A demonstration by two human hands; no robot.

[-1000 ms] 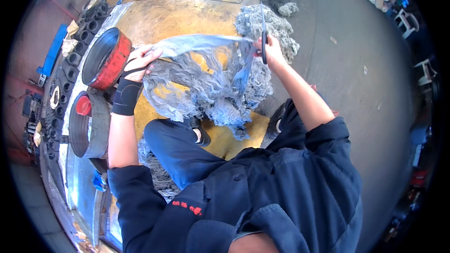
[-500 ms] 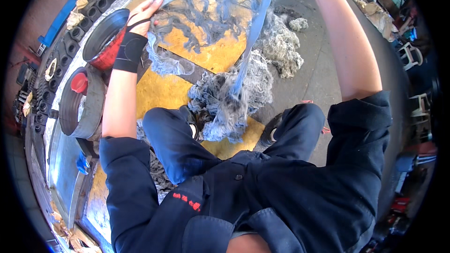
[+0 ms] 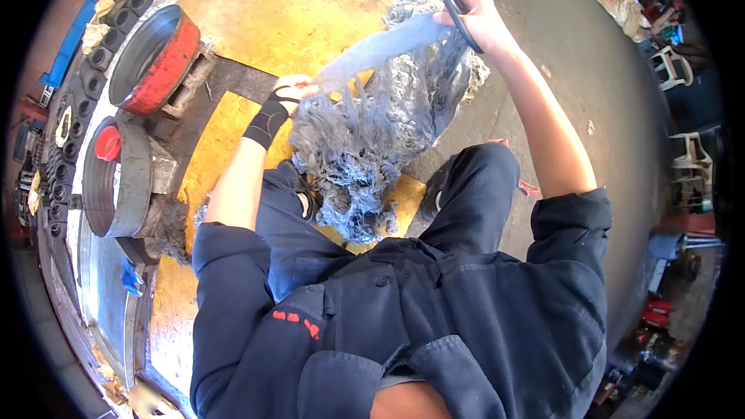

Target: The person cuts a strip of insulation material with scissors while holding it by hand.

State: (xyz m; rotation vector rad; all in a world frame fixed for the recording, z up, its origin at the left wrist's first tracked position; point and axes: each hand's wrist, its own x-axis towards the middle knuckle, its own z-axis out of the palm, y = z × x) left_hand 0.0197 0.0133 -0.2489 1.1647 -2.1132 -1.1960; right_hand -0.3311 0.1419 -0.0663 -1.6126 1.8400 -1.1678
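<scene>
Between my hands stretches a blue-grey cloth (image 3: 371, 53), its lower side frayed into long loose threads. My left hand (image 3: 295, 87), in a black wrist wrap, is closed on the cloth's left end. With my right hand (image 3: 485, 22) I hold black-handled scissors (image 3: 459, 17), blades pointing up and away, and the cloth's right end meets the same fingers. Just below the cloth a tangled heap of grey-blue thread waste (image 3: 349, 178) lies between my feet, partly covered by hanging threads. More grey thread (image 3: 411, 6) shows behind the cloth.
On the left stand a red metal ring (image 3: 167, 77) and a dark ring (image 3: 138, 178) with a small red cup (image 3: 108, 143). Several dark round parts (image 3: 77, 128) line the left edge. Yellow boards (image 3: 264, 8) cover part of the floor. White chairs (image 3: 691, 151) stand far right.
Both hands have come lower and nearer to me, bringing the cloth over the thread heap. The scissors in my right hand now show; earlier that hand was beyond the upper edge.
</scene>
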